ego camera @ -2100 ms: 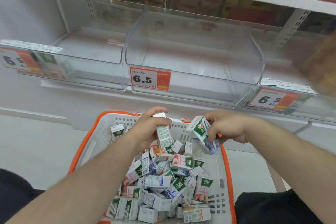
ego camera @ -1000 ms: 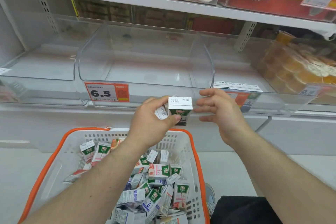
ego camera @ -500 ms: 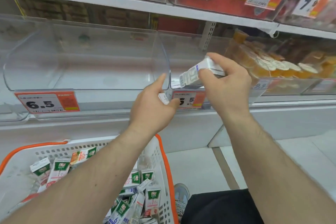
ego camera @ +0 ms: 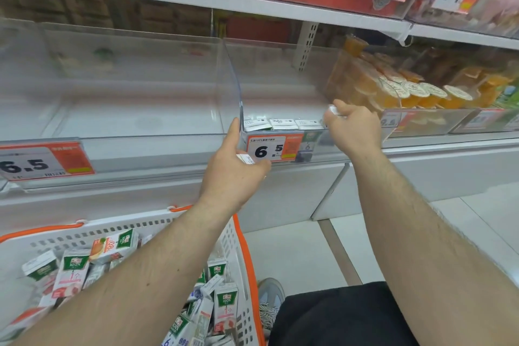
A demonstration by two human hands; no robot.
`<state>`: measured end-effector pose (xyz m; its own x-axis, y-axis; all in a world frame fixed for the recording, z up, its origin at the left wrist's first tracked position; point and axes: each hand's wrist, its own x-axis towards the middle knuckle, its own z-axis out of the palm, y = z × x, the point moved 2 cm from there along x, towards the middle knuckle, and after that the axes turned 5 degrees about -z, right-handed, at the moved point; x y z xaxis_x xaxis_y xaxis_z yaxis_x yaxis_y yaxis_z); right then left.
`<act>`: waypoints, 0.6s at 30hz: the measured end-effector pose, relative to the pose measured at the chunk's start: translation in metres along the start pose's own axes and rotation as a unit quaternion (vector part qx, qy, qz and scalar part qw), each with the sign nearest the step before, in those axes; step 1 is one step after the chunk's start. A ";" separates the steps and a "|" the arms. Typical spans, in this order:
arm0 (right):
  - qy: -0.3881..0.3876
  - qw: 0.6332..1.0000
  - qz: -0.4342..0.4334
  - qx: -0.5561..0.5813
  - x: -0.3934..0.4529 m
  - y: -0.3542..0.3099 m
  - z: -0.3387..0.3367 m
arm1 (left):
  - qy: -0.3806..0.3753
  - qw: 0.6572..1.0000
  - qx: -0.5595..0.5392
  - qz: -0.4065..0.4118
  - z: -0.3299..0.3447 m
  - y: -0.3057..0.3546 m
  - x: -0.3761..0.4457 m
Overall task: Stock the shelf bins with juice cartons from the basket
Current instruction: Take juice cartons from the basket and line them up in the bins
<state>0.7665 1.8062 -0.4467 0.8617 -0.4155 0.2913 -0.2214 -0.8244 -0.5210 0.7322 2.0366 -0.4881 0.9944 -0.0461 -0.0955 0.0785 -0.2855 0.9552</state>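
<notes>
While cartons go in: a row of cartons [ego camera: 282, 124] stands at the bin [ego camera: 280, 87] front.
Right hand [ego camera: 354, 127]: grip pinching a carton [ego camera: 333, 109] over the row's right end.
Left hand [ego camera: 234, 168]: grip round another carton [ego camera: 246, 159], against the bin front.
Basket [ego camera: 238, 236]: many cartons left.
Risk: dropped crooked, it could topple the row.

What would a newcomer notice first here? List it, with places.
Two bare forearms reaching to a clear plastic shelf bin mid-frame, where white-topped juice cartons stand in a row at its front. Lower left, a white basket with orange rim holds jumbled cartons; orange jelly cups fill the right bin.
</notes>
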 end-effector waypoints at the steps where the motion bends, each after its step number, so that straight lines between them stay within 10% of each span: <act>1: -0.020 0.999 0.000 -0.032 0.000 -0.002 0.002 | -0.002 1.000 -0.003 -0.002 0.000 0.000 -0.001; 18: -0.128 0.963 0.049 -0.230 -0.004 -0.015 0.005 | -0.003 0.954 -0.281 -0.107 -0.026 0.007 -0.020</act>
<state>0.7686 1.8219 -0.4445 0.8972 -0.4410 0.0213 -0.4366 -0.8933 -0.1073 0.7149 2.0604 -0.4727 0.9510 -0.0510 -0.3049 0.3071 0.2693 0.9128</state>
